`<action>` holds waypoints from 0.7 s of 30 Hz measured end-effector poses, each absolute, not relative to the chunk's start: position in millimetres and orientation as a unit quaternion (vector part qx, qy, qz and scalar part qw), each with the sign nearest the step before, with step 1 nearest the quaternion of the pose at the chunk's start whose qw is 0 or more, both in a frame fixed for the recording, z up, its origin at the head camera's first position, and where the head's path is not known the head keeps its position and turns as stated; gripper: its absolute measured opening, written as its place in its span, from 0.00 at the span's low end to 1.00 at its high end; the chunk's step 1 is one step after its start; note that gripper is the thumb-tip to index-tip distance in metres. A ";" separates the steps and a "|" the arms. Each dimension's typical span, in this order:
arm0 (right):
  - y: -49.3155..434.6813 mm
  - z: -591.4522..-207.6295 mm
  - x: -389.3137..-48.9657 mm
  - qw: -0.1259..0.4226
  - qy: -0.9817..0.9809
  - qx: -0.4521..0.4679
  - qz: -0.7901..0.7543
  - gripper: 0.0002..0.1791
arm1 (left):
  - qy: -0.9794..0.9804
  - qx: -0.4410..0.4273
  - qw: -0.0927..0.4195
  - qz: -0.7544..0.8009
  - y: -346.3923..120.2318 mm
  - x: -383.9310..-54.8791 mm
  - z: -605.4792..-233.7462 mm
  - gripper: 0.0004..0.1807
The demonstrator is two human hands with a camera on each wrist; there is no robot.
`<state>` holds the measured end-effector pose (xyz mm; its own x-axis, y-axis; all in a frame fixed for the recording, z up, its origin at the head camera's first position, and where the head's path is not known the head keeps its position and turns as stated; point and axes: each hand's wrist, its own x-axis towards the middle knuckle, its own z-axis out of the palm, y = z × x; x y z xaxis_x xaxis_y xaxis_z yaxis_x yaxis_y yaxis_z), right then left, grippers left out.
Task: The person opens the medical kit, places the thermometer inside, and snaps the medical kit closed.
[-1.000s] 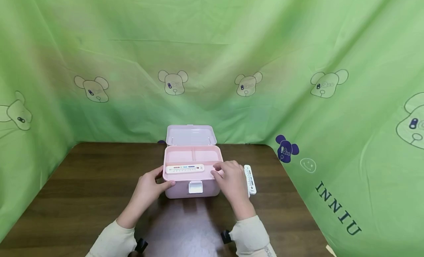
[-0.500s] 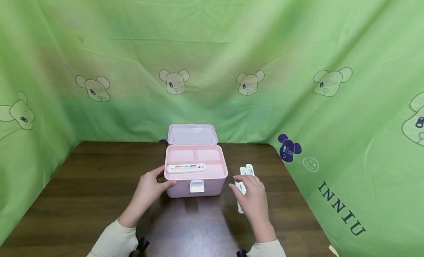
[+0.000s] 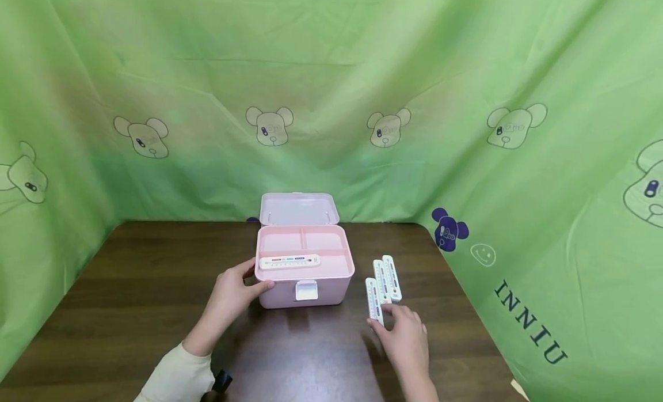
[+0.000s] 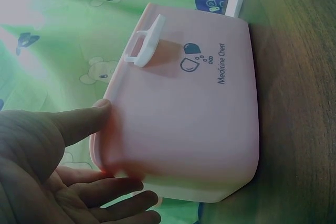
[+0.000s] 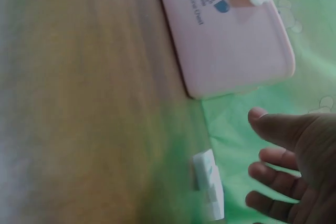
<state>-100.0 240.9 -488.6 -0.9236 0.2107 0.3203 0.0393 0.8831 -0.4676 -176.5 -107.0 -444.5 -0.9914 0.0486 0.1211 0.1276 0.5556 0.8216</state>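
Thermometer strips (image 3: 382, 282), three in a close stagger, lie on a wooden table (image 3: 129, 310) to the right of a pink box (image 3: 330, 294). The right hand (image 3: 406, 337) is spread at the nearest strip's end, contact unclear; a clumsy sweep could scatter its neighbours. Farther off, the left hand (image 3: 233, 292) pinches the box's front corner, where a tug could slide the fourth strip (image 3: 290, 262) inside. Behind stands the open lid (image 3: 299, 209).

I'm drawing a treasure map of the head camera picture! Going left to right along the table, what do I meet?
Left sleeve, left hand, pink box, three white strips. The right hand overlaps the strips, so I skipped it.
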 end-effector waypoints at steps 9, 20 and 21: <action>244.6 -500.4 -95.1 0.121 -0.959 -0.121 0.227 0.35 | -0.881 -0.050 0.044 -0.468 -106.2 -173.9 -445.9 0.34; 239.3 -507.6 -98.9 0.107 -0.955 -0.158 0.229 0.36 | -0.879 -0.052 0.043 -0.472 -106.7 -173.7 -443.7 0.35; 239.4 -507.9 -99.2 0.106 -0.955 -0.160 0.228 0.36 | -0.879 -0.051 0.042 -0.471 -106.6 -173.7 -443.6 0.35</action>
<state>-99.2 239.4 -507.9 -0.9268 0.3528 0.1287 0.2564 0.8449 -0.4695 -173.7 -106.6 -443.6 -0.9912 0.0502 0.1222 0.1295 0.5502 0.8249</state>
